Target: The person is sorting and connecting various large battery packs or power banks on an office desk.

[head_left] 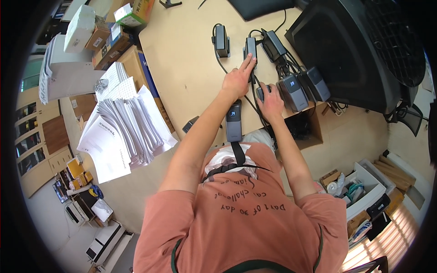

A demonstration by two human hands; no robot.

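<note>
My left hand (236,83) reaches over the desk, two fingers stretched out onto a slim black power adapter (250,44). The fingers lie on it rather than round it. My right hand (271,105) is at the desk's near edge, its fingers bent over a small dark device (261,93), mostly covered by the hand. Between my forearms, a grey power bank (234,129) with a lit display lies near the edge. Right of my right hand are a second power bank (298,99), also lit, and a third one (318,85). Black cables run between these things.
More black adapters, one upright (221,40) and one tilted (274,47), are farther back. A large black monitor (337,54) borders the right side. At left, a stack of papers (125,132) overhangs near cardboard boxes (114,48). An open carton (314,132) sits below the desk edge.
</note>
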